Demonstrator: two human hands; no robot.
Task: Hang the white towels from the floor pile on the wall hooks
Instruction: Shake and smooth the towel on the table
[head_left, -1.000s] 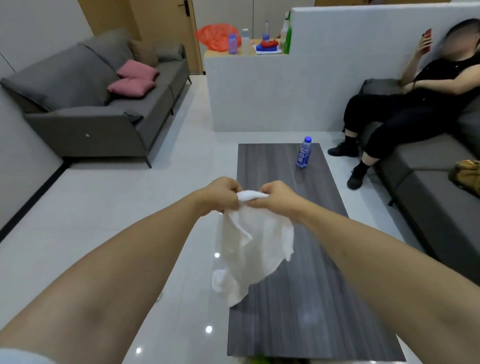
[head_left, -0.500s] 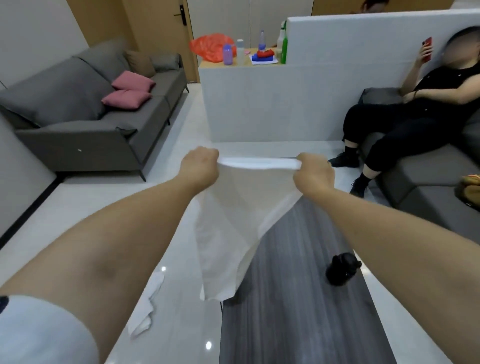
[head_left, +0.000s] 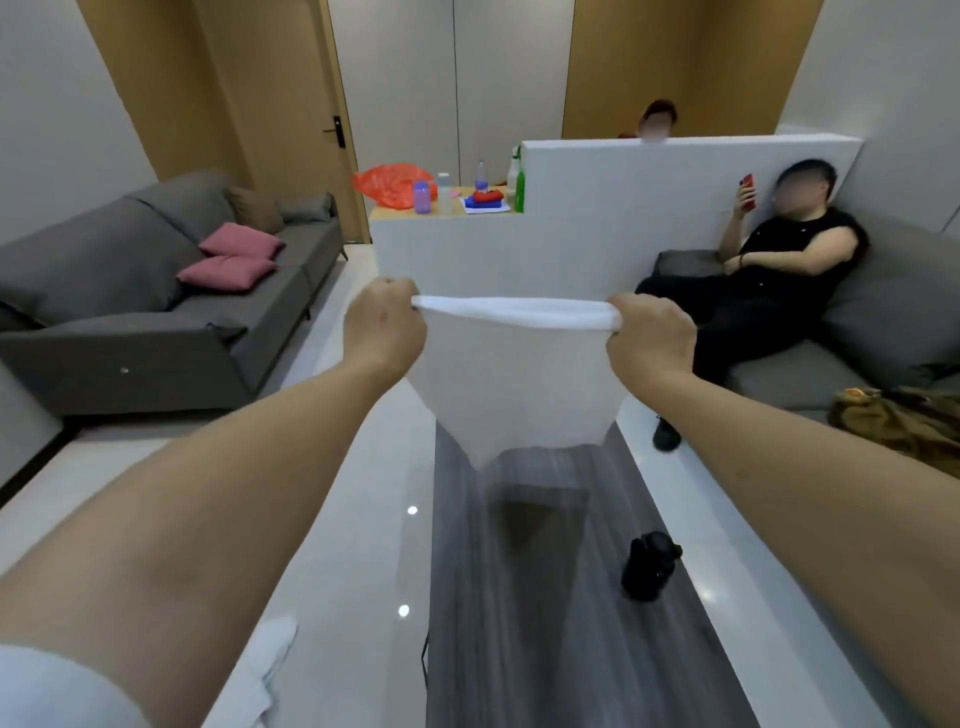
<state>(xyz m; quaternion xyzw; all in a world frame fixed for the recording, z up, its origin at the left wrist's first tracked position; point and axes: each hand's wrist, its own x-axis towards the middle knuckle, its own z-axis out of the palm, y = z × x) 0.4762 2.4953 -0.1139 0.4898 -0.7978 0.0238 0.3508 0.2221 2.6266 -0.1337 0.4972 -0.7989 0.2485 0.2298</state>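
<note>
Since half a second ago both hands have risen and drawn further apart, so the white towel (head_left: 514, 379) now hangs higher, in front of the white partition wall (head_left: 623, 228), with more of the room beyond showing above it. The left hand (head_left: 385, 325) and the right hand (head_left: 649, 338) each grip one upper corner, fingers curled tight round the bunched cloth. Between them the top edge is pulled into a taut, rolled band, nearly level. Below it the cloth falls smooth and flat, narrowing to a blunt point at the bottom that hangs above the near end of the dark wood-grain worktop (head_left: 545, 623), not touching it. The fabric is plain white and thin, with no pattern to be seen. A second white towel (head_left: 270, 660) lies crumpled on the pale floor (head_left: 337, 545) just left of the worktop, partly hidden by the left forearm. A black object (head_left: 649, 569) rests on the worktop's right side.
</note>
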